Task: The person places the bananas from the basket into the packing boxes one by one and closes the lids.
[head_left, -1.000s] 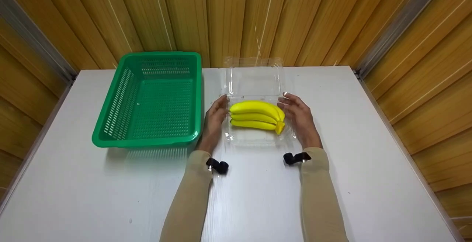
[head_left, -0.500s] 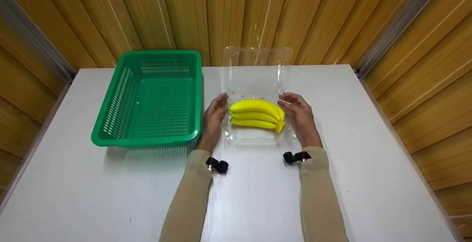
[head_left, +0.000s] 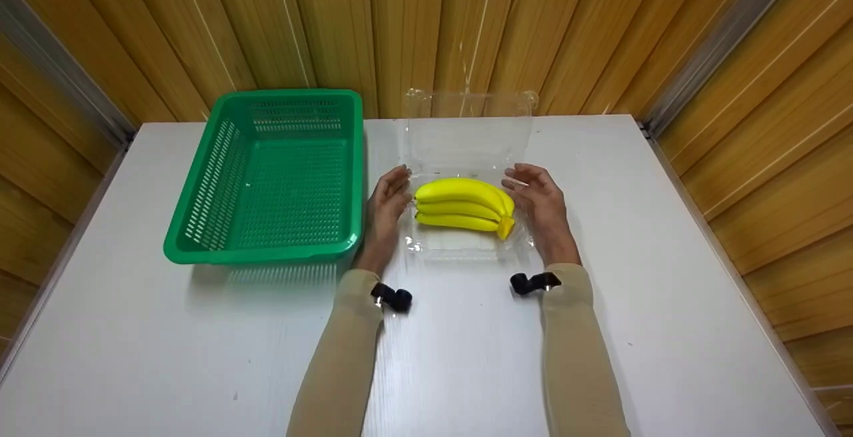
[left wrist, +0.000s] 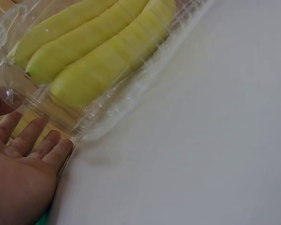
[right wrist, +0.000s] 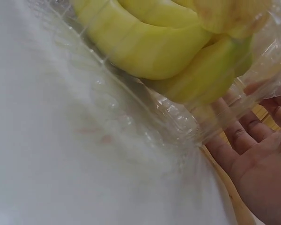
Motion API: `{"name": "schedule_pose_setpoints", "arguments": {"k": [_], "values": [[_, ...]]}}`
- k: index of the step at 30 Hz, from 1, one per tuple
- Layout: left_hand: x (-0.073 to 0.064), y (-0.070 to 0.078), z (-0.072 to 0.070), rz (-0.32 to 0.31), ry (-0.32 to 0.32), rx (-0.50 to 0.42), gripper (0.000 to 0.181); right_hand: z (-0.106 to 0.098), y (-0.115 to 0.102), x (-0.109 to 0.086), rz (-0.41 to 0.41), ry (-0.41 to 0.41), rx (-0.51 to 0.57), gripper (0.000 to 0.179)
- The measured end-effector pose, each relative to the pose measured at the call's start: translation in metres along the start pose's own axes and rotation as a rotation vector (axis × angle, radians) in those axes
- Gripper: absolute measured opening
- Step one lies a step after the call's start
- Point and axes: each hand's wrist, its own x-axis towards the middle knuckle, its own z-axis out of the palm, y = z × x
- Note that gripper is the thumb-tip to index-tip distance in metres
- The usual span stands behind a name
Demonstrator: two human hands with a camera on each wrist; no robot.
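A bunch of yellow bananas [head_left: 461,205] lies in the base of a clear plastic clamshell container [head_left: 460,245] on the white table. Its transparent lid [head_left: 470,142] stands tipped back behind the fruit, at the table's far edge. My left hand [head_left: 386,217] is at the left side of the container. In the left wrist view, the thumb is against the clear wall and the other fingers [left wrist: 30,136] extend loosely beside it. On the opposite side is my right hand [head_left: 545,214]; its fingers [right wrist: 241,136] reach out along the clear plastic, partly seen through it.
A green perforated basket [head_left: 263,256] stands on the table [head_left: 460,357] close to the left hand. Wood-patterned panels [head_left: 406,30] rise behind the table and at both sides. Each wrist wears a small black camera [head_left: 400,300].
The lid first swung up at the hinge, then tipped slightly back, and its top edge now looks wider. Both hands stay beside the container with almost no movement. The bananas stay in place.
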Motion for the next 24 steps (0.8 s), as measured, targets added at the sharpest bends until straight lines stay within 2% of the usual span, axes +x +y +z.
{"name": "schedule_pose_setpoints", "arguments": {"k": [5, 12, 18, 24], "values": [[-0.0003, -0.0003, -0.0002, 0.010, 0.004, -0.014, 0.048, 0.0011, 0.0002, -0.0003, -0.019, -0.005, 0.008, 0.045], [-0.0014, 0.0013, -0.0006, -0.026, 0.011, -0.006, 0.048, 0.0003, 0.0019, -0.0007, -0.065, -0.012, 0.028, 0.039], [-0.0023, 0.0023, -0.0005, -0.023, 0.011, -0.010, 0.048, -0.0004, 0.0012, -0.0024, -0.053, -0.003, -0.007, 0.036], [-0.0027, 0.0026, -0.0006, -0.015, 0.014, -0.012, 0.048, -0.0003, 0.0021, -0.0037, -0.076, -0.004, 0.006, 0.036]]}}
